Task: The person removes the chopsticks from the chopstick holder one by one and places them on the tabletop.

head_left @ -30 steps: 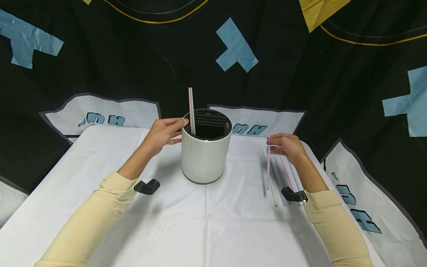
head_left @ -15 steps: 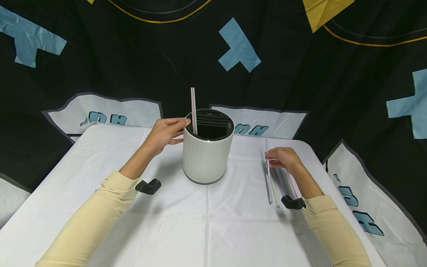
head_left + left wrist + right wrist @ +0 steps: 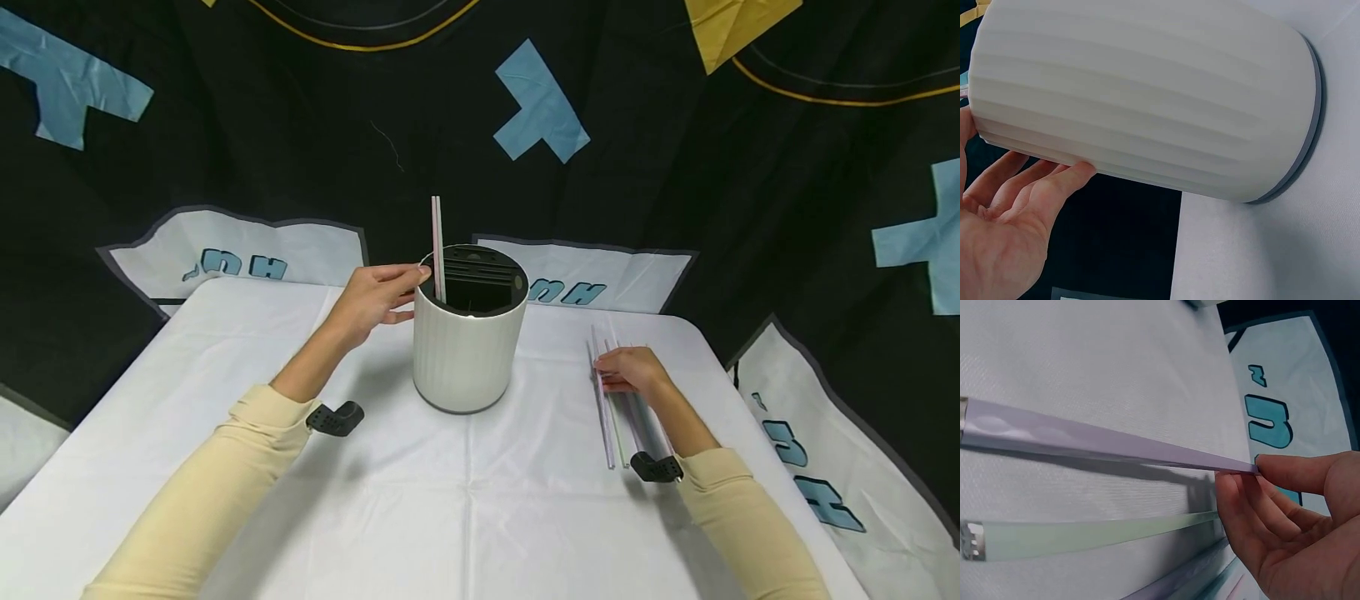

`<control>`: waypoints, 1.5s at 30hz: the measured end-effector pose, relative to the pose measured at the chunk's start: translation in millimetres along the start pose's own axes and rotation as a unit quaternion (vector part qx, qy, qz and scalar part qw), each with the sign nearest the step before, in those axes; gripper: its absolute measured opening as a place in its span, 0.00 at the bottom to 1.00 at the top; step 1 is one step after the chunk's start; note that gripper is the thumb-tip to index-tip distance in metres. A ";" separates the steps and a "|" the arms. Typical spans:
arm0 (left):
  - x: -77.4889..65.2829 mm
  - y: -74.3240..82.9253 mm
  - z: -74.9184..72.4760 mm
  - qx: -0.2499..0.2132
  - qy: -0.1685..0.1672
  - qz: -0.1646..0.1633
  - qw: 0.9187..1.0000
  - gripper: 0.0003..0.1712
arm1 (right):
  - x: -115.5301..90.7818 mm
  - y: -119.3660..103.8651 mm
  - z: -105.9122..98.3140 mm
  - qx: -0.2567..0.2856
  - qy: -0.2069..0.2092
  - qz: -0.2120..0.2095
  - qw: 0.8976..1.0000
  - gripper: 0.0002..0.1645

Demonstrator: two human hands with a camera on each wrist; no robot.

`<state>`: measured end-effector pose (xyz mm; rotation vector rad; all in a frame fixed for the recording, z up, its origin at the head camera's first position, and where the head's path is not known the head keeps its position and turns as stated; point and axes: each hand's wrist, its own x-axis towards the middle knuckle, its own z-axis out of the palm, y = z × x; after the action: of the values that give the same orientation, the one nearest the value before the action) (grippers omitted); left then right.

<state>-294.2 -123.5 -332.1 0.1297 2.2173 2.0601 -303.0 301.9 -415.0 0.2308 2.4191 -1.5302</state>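
My left hand (image 3: 372,298) is at the left side of a white ribbed utensil holder (image 3: 467,358) with a black slotted top, its extended fingers touching the wall near the rim. Two pale pink chopsticks (image 3: 437,229) stand upright in the holder beside those fingertips. At the right, my right hand (image 3: 633,368) pinches a purple chopstick (image 3: 1085,434) between thumb and fingers, low over the tablecloth. A pale green chopstick (image 3: 1085,537) with a silver end lies beside it. Several more chopsticks (image 3: 1179,572) are partly hidden beneath the hand.
The white-clothed table (image 3: 375,517) ends at a black curtain (image 3: 300,125) with blue and yellow shapes. White printed panels (image 3: 285,250) show behind the table edge. Black wrist cameras (image 3: 335,418) sit at both sleeves.
The right hand has lowered toward the table and come slightly nearer, bringing the purple chopstick down beside the green one. The left hand has stayed at the utensil holder.
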 end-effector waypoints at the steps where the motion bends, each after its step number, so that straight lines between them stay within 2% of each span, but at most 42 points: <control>1: 0.3 0.2 -0.1 0.000 0.000 0.000 1.000 0.32 | 0.3 1.0 0.5 0.001 0.000 0.001 1.000 0.25; 6: 1.4 0.7 -0.4 -0.001 0.001 0.000 1.000 0.33 | 3.0 2.4 3.9 0.004 0.020 0.014 1.000 0.24; 12: 1.9 -0.9 -0.8 -0.001 0.003 -0.001 1.000 0.32 | 5.0 1.9 9.9 -0.023 0.046 0.014 0.999 0.22; 24: 1.6 -1.6 -0.4 -0.007 0.003 -0.005 1.000 0.33 | 3.0 0.4 13.9 -0.027 0.031 -0.001 0.999 0.22; 39: 0.8 -2.1 0.8 -0.007 -0.001 -0.001 1.000 0.32 | 2.0 1.8 11.5 -0.048 0.039 0.006 0.998 0.22; 45: 1.1 -2.1 -0.3 -0.006 0.002 -0.001 1.000 0.33 | -0.1 -1.1 13.2 -0.058 0.041 -0.003 0.997 0.21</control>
<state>-295.3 -123.8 -334.1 0.1220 2.2056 2.0731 -301.3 289.5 -419.3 0.2682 2.5650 -1.4039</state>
